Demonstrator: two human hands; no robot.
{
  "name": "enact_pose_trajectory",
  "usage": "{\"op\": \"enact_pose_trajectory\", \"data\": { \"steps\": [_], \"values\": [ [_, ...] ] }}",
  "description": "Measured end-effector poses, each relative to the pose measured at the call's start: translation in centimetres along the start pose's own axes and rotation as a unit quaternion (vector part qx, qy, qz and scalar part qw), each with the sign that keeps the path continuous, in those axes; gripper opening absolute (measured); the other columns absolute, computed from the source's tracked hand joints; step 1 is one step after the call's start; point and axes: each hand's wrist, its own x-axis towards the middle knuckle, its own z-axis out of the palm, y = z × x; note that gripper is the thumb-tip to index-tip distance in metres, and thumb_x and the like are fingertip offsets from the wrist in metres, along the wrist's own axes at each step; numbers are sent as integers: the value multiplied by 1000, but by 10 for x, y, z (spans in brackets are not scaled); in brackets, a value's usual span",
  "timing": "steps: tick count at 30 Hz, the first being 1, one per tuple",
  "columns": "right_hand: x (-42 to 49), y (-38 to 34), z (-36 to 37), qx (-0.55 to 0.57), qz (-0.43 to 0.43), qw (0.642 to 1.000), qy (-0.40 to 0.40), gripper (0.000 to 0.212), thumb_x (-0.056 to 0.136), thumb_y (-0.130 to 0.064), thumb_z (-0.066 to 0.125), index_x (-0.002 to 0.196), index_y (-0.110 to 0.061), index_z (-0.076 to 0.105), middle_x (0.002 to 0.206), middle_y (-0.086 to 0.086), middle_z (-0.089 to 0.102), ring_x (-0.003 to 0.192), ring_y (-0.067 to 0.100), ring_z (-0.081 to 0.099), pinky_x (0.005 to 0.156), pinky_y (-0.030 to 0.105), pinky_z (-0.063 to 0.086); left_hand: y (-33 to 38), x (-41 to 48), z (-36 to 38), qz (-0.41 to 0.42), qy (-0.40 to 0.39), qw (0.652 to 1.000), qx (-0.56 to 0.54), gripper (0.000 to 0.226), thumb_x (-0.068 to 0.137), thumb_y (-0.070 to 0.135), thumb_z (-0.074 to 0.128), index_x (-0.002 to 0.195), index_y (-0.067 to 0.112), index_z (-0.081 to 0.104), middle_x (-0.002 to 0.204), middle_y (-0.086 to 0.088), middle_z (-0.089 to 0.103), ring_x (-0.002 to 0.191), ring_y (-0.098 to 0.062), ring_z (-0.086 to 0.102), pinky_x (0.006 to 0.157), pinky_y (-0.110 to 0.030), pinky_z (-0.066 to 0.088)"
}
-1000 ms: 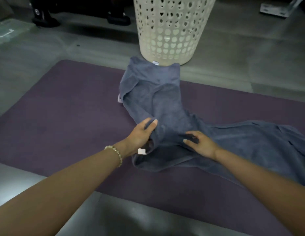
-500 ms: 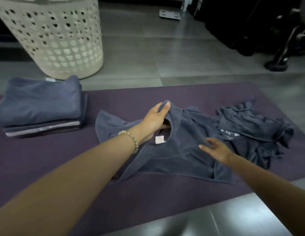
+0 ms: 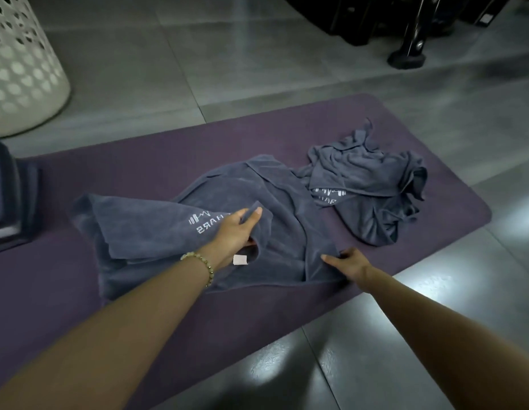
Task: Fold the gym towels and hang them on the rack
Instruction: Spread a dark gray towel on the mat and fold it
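A grey-blue gym towel (image 3: 156, 232) with a white logo lies rumpled on the purple mat (image 3: 139, 170). My left hand (image 3: 235, 232), with a bead bracelet at the wrist, pinches a raised corner of it near the logo; a small pale tag hangs below the wrist. My right hand (image 3: 350, 263) grips the towel's near right edge against the mat. A second crumpled grey towel (image 3: 372, 184) with the same logo lies to the right, partly overlapping the first. A stack of folded towels (image 3: 9, 199) sits at the left edge, cut off by the frame. No rack is in view.
A cream perforated laundry basket (image 3: 20, 72) stands on the tiled floor at the upper left. Dark gym equipment with a black foot (image 3: 408, 57) fills the top right. Glossy grey floor tiles (image 3: 346, 365) lie in front of the mat.
The view has swung right, leaving the basket and stack at the left edge. My left hand has turned the towel's corner over so the logo shows; my right hand has closed on the near edge.
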Motion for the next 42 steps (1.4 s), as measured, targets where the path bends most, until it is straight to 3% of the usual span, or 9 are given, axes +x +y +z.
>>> {"op": "enact_pose_trajectory", "data": {
  "steps": [4, 11, 16, 21, 24, 31, 35, 37, 42],
  "values": [
    [-4, -22, -1, 12, -26, 999, -34, 43, 82, -23, 74, 118, 0, 63, 121, 14, 64, 113, 29, 60, 98, 32, 45, -1, 2, 0, 2, 5, 1000, -6, 13, 90, 39, 62, 97, 28, 65, 105, -3, 72, 101, -20, 67, 97, -43, 50],
    [-47, -113, -3, -32, -207, 975, -77, 49, 86, -29, 69, 123, -6, 48, 117, 5, 59, 103, 20, 60, 82, 32, 51, 29, -12, -33, 26, 33, 995, -86, 31, 83, 18, 72, 112, 6, 65, 102, -8, 72, 94, -20, 69, 86, -34, 55],
    [-112, -190, 16, 51, -325, 924, -195, 49, 82, -16, 74, 113, -22, 36, 87, 11, 63, 54, 13, 51, 46, 22, 45, 63, -35, -88, 91, 94, 987, -97, 10, 86, 14, 68, 95, 9, 65, 82, -2, 71, 71, -8, 68, 63, -15, 54],
    [-163, -242, 45, 79, -390, 864, -308, 20, 80, -7, 73, 96, -11, 61, 79, -2, 69, 71, 7, 65, 67, 19, 54, 88, -70, -161, 137, 146, 973, -114, 18, 89, 25, 65, 98, 9, 68, 87, -4, 73, 80, -11, 69, 74, -19, 56],
    [-189, -265, 68, 32, -409, 829, -380, 38, 75, 1, 76, 108, -12, 61, 91, -6, 71, 87, 6, 67, 80, 19, 52, 98, -96, -200, 169, 177, 962, -119, 19, 92, 25, 60, 94, 9, 68, 85, -4, 73, 77, -10, 69, 70, -19, 56],
    [-250, -315, 120, -64, -559, 784, -263, 8, 77, -21, 78, 78, -20, 71, 57, -12, 66, 52, 2, 59, 59, 13, 46, 107, -149, -256, 210, 226, 946, -97, 35, 100, 25, 45, 70, 11, 56, 43, 10, 55, 39, 1, 51, 41, -9, 39],
    [-261, -336, 141, -76, -604, 765, -210, 5, 77, -32, 77, 75, -27, 76, 66, -4, 58, 64, 15, 52, 69, 29, 45, 100, -159, -269, 227, 203, 950, -65, 38, 101, 22, 41, 74, 9, 64, 57, 6, 68, 56, 0, 64, 54, -9, 46],
    [-263, -342, 150, -85, -623, 750, -208, 5, 78, -31, 75, 78, -27, 76, 75, -7, 46, 71, 4, 45, 74, 23, 41, 98, -160, -273, 225, 180, 956, -54, 36, 102, 23, 40, 88, 8, 69, 79, 0, 75, 79, -6, 70, 67, -13, 51],
    [-266, -349, 172, -50, -601, 753, -264, 12, 90, -19, 63, 84, -20, 73, 78, -17, 68, 76, -7, 59, 78, 10, 42, 93, -158, -274, 219, 133, 965, -54, 42, 102, 27, 38, 111, -5, 64, 105, -17, 71, 100, -21, 68, 88, -26, 54]
  ]
}}
